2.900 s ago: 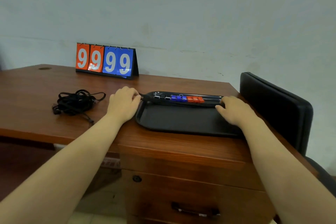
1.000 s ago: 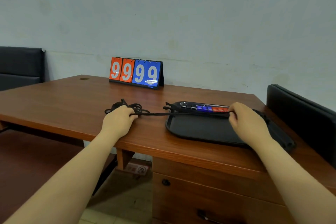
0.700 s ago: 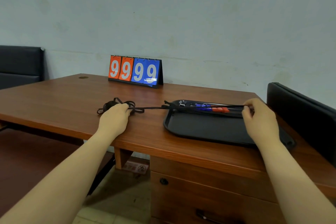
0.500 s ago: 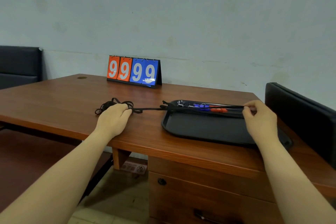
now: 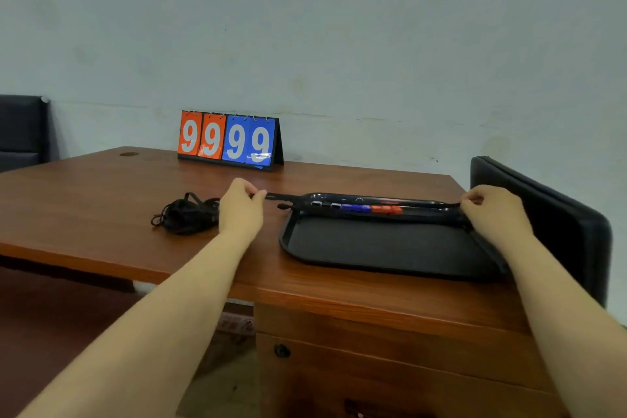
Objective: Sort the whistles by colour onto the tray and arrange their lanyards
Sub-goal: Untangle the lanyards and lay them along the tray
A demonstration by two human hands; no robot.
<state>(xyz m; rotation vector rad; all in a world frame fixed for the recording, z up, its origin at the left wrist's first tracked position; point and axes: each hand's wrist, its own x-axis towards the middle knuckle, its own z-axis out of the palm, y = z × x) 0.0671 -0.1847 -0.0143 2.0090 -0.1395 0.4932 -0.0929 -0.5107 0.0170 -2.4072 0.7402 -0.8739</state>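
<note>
Left hand [image 5: 241, 210], right hand [image 5: 496, 214] — lanyard [image 5: 281, 196] between

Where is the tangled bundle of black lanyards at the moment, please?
In the head view, the bundle of lanyards lies on the desk's left part, just left of the left hand, which pinches a stretched lanyard, and well left of the tray.

Soft, even indoor light fills my feed, its source out of sight, and casts only faint shadows. The pale wall [image 5: 373, 27] reads flat grey-green. A small patch of glare sits low on the scoreboard [image 5: 229, 141], on its rightmost blue card, and a thin sheen runs along the far rim of the black tray [image 5: 390, 248]. Deep shade lies under the desk [image 5: 84, 197]. The wide lens bows its edges and stretches the bottom corners. Overall focus is slightly soft, and the whistles [image 5: 356, 208] smear into blocks of colour.
</note>
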